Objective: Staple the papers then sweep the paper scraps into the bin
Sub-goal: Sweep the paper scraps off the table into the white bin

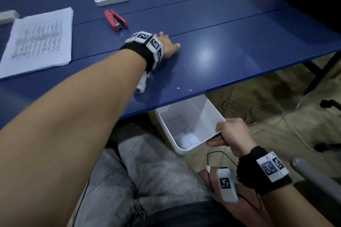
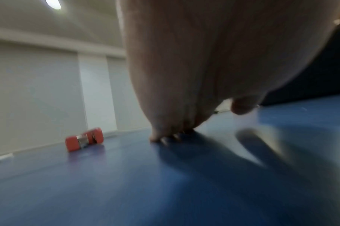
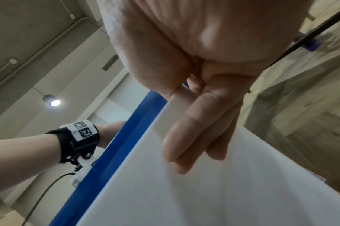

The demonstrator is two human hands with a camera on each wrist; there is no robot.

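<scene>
head view: your left hand lies flat, fingers straight, mid-frame on the table; your right hand grips the bin rim, lower right.

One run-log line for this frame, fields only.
phase: sweeping | left hand: flat on table | right hand: grips bin rim below edge | scraps: few remain | stapler: idle

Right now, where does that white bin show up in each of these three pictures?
Head view: the white bin sits low and centre-right, under the table's near edge, its rim in the grip of the right hand.
Left wrist view: the bin is not in it.
Right wrist view: the bin fills the lower right, with fingers over its rim.
Shared landmark: the blue table, seen in every view.
</scene>
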